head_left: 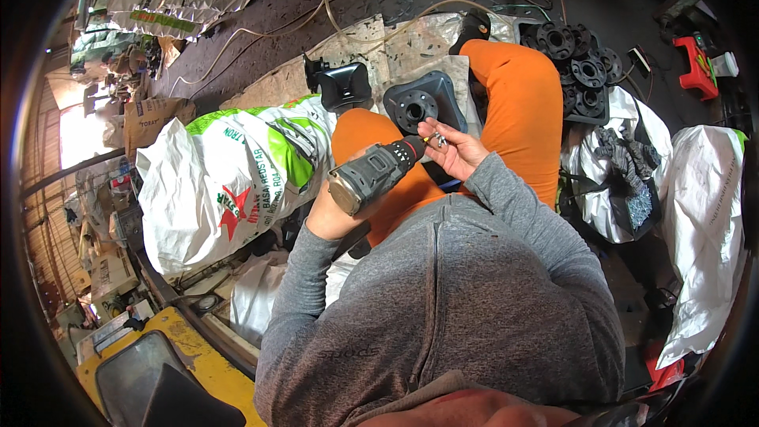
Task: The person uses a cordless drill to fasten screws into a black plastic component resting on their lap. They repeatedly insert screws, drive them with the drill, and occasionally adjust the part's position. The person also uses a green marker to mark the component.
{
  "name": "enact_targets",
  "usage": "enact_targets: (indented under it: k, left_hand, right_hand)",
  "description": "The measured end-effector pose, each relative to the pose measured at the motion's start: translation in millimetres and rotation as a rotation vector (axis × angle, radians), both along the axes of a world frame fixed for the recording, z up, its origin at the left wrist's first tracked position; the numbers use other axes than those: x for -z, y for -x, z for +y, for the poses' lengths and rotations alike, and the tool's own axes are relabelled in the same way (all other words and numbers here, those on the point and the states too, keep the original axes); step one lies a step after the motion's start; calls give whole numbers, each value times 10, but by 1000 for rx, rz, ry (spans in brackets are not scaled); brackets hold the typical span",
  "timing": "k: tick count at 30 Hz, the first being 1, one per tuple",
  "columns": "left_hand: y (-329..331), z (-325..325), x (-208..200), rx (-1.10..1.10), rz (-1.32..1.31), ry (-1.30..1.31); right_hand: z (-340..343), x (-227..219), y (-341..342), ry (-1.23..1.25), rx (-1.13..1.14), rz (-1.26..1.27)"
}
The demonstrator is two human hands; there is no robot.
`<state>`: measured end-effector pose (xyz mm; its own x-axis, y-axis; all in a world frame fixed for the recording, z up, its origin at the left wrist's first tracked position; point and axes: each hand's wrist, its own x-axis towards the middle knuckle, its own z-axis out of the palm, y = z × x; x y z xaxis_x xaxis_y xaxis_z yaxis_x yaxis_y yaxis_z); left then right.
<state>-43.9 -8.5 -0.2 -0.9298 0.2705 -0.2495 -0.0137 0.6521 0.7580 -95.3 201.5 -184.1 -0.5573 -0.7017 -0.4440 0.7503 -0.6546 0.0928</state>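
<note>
My left hand (334, 217) is wrapped round a grey and black cordless drill (370, 177), its chuck pointing up and to the right. At the chuck's tip, my right hand (462, 154) pinches a few small silvery screws (437, 141) in its fingertips, close to the bit. Just beyond the hands, between my orange-clad legs, a black square-based plastic part (443, 87) lies with a round holed flange (414, 110) on it. A second black part (345, 85) with a hollow square end sits farther left.
Black round flanges (589, 71) fill a bin at the far right. Below them are dark gloves (628, 160) and a black box of small screws (639, 207). A full white-and-green sack (229, 182) stands at my left. A hose (304, 24) crosses the floor; a red tool (696, 67) lies far right.
</note>
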Motion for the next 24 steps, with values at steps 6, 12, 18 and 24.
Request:
enact_targets:
  k: [6, 12, 18, 24]
  left_hand:
    - [3, -50, 27, 27, -4, 37]
    - [-4, -50, -63, 116, -11, 181]
    - [12, -91, -5, 133, 128, 179]
    - [-20, -262, 134, -16, 23, 53]
  right_hand:
    - [-80, 32, -17, -14, 16, -23]
    - [-86, 76, -19, -43, -61, 102]
    - [-100, 117, 32, 46, -47, 159]
    - [-57, 178, 15, 17, -69, 204]
